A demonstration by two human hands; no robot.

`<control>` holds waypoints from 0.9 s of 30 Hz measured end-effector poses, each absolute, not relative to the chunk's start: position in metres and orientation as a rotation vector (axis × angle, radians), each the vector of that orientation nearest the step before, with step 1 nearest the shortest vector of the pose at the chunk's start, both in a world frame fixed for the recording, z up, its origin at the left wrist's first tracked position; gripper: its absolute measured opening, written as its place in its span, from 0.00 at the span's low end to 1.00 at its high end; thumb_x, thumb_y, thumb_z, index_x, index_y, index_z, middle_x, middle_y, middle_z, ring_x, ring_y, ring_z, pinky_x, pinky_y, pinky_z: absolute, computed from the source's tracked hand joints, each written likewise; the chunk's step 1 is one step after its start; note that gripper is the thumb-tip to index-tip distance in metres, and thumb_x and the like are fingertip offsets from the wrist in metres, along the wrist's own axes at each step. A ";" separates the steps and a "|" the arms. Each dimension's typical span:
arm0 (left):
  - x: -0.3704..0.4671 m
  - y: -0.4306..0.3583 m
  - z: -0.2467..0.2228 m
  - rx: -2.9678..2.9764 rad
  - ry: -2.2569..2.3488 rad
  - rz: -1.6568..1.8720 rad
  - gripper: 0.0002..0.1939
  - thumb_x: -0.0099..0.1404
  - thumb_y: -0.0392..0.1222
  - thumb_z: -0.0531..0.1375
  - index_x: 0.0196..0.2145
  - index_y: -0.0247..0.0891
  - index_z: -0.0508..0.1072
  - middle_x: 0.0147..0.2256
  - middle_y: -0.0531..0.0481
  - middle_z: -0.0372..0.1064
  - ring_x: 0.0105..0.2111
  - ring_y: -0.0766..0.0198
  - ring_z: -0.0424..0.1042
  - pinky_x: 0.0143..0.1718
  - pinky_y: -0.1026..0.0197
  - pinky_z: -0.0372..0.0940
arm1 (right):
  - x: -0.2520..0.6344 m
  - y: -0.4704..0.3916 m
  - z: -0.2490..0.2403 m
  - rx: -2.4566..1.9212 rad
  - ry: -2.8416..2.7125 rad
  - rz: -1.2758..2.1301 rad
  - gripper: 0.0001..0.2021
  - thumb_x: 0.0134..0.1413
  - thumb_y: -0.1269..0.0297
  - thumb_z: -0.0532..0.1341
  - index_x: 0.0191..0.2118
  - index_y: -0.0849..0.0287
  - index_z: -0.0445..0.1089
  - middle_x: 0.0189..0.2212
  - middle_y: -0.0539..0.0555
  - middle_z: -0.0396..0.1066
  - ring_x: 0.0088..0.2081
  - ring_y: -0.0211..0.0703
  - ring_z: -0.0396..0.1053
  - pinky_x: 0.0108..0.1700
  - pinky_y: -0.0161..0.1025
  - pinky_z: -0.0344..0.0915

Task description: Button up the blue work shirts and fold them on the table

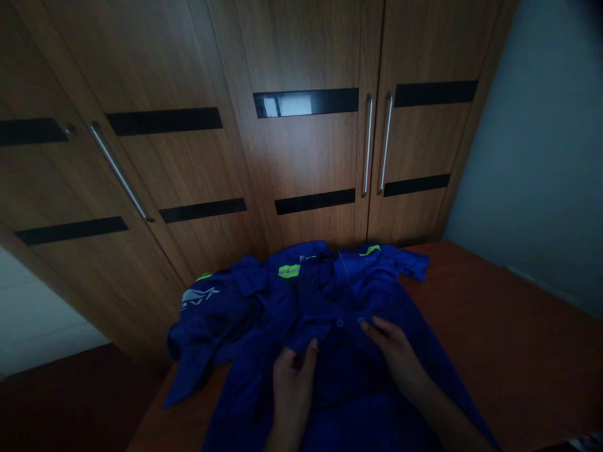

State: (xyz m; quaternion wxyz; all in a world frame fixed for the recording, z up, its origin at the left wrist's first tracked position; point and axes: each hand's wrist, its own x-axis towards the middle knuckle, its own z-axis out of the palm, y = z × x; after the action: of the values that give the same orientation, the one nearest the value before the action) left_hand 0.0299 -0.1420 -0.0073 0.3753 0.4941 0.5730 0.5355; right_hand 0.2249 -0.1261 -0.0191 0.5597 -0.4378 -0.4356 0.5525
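A dark blue garment with short sleeves, yellow-green patches and small round buttons lies spread over a reddish-brown surface. Near its middle, my left hand pinches a dark flap of the cloth between thumb and fingers. To the right, my right hand pinches the cloth edge beside a button. Another button shows between the two hands. At the left, a bunched part of blue cloth bears a pale printed logo.
Behind the garment stands a wooden wardrobe with metal handles and black strips. The reddish-brown surface extends to the right, by a grey-blue wall. White wall shows at the left.
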 end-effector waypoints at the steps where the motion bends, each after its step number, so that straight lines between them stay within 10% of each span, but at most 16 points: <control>1: 0.032 -0.139 -0.009 1.337 1.458 1.388 0.15 0.55 0.53 0.64 0.29 0.36 0.78 0.29 0.45 0.77 0.32 0.53 0.74 0.36 0.56 0.68 | 0.225 -0.128 -0.019 -1.000 -0.975 1.317 0.17 0.49 0.48 0.63 0.34 0.58 0.75 0.29 0.52 0.74 0.32 0.45 0.70 0.38 0.41 0.66; 6: 0.043 -0.126 -0.014 1.611 1.430 1.474 0.10 0.58 0.47 0.63 0.33 0.40 0.79 0.35 0.45 0.77 0.39 0.52 0.74 0.47 0.53 0.65 | 0.222 -0.128 -0.016 -1.098 -1.055 1.067 0.13 0.47 0.51 0.66 0.32 0.56 0.76 0.28 0.52 0.74 0.31 0.45 0.69 0.35 0.40 0.67; 16: 0.047 -0.119 -0.032 1.524 1.505 1.196 0.16 0.53 0.51 0.63 0.20 0.35 0.75 0.18 0.51 0.70 0.19 0.64 0.65 0.21 0.65 0.58 | 0.200 -0.117 -0.039 -1.086 -1.532 0.669 0.06 0.53 0.61 0.62 0.33 0.55 0.77 0.32 0.54 0.75 0.34 0.44 0.72 0.38 0.39 0.68; 27: 0.051 -0.123 -0.027 1.773 1.473 1.110 0.10 0.58 0.43 0.60 0.24 0.37 0.77 0.23 0.47 0.74 0.24 0.60 0.69 0.29 0.62 0.58 | 0.203 -0.121 -0.046 -1.147 -1.610 0.495 0.06 0.52 0.65 0.60 0.33 0.53 0.76 0.30 0.54 0.75 0.31 0.43 0.72 0.34 0.38 0.68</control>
State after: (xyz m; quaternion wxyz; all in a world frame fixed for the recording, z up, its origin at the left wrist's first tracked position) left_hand 0.0507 -0.1233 -0.0265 0.2877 0.6637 0.5516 0.4154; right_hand 0.2026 -0.1214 -0.0462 0.5241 -0.4794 -0.6729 0.2067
